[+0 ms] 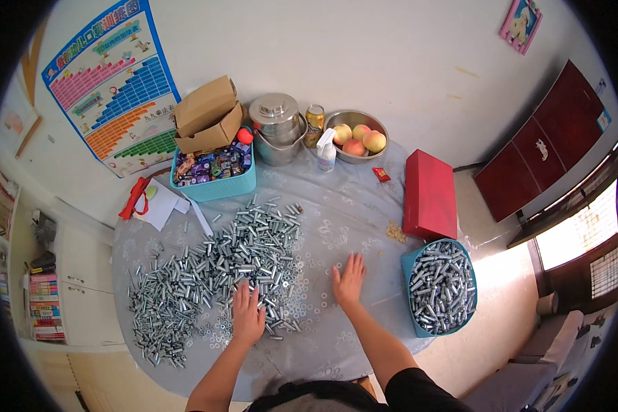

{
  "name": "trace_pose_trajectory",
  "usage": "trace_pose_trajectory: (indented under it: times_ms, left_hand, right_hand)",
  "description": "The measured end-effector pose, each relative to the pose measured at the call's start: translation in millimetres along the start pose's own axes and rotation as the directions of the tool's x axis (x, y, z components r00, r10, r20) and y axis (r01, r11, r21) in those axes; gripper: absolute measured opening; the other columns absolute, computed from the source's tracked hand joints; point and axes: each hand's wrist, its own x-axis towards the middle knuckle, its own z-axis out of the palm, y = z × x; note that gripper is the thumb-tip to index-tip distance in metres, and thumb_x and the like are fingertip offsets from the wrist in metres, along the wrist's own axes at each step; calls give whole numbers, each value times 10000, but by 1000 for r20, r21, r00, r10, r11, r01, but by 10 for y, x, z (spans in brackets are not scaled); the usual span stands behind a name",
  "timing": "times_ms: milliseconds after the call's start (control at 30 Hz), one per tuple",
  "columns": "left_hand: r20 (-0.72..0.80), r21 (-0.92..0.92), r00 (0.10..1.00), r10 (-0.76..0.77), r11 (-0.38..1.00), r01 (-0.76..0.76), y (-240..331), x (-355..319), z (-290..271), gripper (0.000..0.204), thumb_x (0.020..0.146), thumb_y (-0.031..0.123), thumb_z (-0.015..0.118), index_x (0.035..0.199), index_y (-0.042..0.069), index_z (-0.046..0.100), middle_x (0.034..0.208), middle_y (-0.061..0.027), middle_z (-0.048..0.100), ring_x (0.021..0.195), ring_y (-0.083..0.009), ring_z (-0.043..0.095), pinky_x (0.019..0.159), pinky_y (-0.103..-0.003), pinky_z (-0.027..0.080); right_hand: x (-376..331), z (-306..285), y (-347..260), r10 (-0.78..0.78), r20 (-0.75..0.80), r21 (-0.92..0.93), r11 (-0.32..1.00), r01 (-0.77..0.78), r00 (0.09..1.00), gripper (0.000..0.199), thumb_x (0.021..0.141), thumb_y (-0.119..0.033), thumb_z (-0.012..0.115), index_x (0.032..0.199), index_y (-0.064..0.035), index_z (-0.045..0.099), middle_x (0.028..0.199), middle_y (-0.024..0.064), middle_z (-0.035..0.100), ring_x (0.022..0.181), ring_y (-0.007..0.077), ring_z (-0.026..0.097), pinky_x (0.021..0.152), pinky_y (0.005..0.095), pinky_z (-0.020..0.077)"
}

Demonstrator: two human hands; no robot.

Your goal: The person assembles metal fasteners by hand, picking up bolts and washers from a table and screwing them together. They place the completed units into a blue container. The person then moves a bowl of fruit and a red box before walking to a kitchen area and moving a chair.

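loosely, our left hand (248, 317) splays, seemingly empty, at the near edge of the heaped metal sleeves (216, 264); our right hand (350, 283), unclenched too, is over the bench (360, 213) beside loose washers (299, 292). we likely work best with low, light palms, so nothing rolls away.

The table (364, 213) carries heaped metal sleeves (244, 240), washers (296, 287), a basket (216, 190), pot (276, 144), can (314, 126), spray bottle (327, 161) and bowl (356, 158).
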Motion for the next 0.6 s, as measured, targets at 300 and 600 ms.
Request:
trace_pose_trajectory:
  times_ms: [300,600]
  left_hand:
    - [32,-18,999,22,1000,-22,151,64,134,555,785,69,457,1309,-60,330,1423,-245,239,1306,-435,215,1079,-500,172]
    - [59,-25,997,46,999,-44,393,165,252,589,719,45,482,1282,-69,354,1409,-261,242,1292,-430,232,1081,-490,175]
  right_hand:
    - [-655,479,-960,-415,203,488,828,276,887,653,839,-257,598,1339,36,298,1407,248,274,1307,409,243,1066,490,202]
    - [-403,131,-425,-319,302,352,913,206,898,566,834,-212,611,1312,-17,381,1346,228,383,1259,388,346,1035,440,296]
